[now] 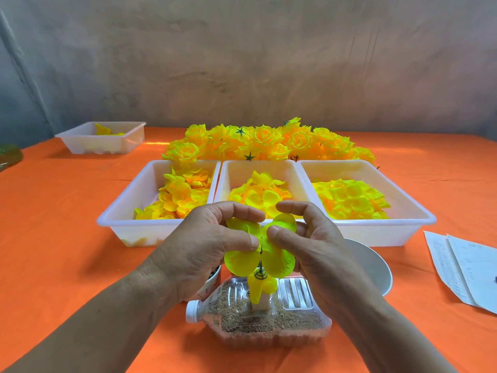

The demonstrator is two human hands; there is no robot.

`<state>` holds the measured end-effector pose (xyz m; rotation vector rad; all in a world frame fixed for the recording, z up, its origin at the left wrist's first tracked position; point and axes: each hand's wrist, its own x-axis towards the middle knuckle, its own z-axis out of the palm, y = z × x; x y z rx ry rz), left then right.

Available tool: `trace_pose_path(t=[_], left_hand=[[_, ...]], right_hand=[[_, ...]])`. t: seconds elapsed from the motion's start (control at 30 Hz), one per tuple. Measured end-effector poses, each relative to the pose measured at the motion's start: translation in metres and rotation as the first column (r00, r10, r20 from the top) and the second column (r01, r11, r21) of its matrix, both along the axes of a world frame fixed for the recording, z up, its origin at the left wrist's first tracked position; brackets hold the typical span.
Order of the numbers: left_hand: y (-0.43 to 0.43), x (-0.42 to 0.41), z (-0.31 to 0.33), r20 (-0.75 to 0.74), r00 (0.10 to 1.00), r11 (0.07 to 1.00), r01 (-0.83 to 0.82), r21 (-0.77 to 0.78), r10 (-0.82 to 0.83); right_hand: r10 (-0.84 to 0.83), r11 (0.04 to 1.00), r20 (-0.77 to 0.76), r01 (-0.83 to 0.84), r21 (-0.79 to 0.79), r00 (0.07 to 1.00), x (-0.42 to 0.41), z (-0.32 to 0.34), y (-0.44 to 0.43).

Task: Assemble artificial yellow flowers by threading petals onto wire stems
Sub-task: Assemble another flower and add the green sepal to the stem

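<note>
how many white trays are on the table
4. Three sit side by side: left tray, middle tray, right tray. The fourth tray stands apart, far back left. None appears hidden.

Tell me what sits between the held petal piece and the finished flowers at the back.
The middle white tray, holding loose yellow petals, shown in the head view.

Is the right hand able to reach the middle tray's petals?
Probably yes: the middle tray lies open just behind the right hand, nothing between. It pinches a petal piece now, though.
</note>
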<state>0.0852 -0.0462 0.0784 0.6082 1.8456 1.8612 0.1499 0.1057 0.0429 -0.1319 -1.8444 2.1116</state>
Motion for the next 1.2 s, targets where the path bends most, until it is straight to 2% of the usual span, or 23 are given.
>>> trace_pose_path(t=[0.43,0.8,1.1,1.2], left_hand=[[-0.001,-0.006,-0.001,-0.001,1.0,0.999,0.023,-0.022,-0.023],[0.001,-0.002,-0.006,0.093,0.995,0.998,0.05,-0.029,-0.047],[0.004,-0.003,-0.023,0.192,0.981,0.99,0.061,-0.129,-0.035],[0.003,-0.006,-0.026,0.208,0.978,0.984,0.072,-0.164,-0.037]], right_hand=[[-0.015,1.0,0.0,0.015,0.026,1.0,0.001,-0.001,-0.001],[-0.003,0.999,0.043,0.001,0.036,0.999,0.002,-0.008,-0.001],[-0.068,0.977,0.154,0.034,0.211,0.986,0.002,-0.027,0.002],[-0.065,0.982,0.197,0.028,0.186,0.978,0.003,-0.03,0.001]])
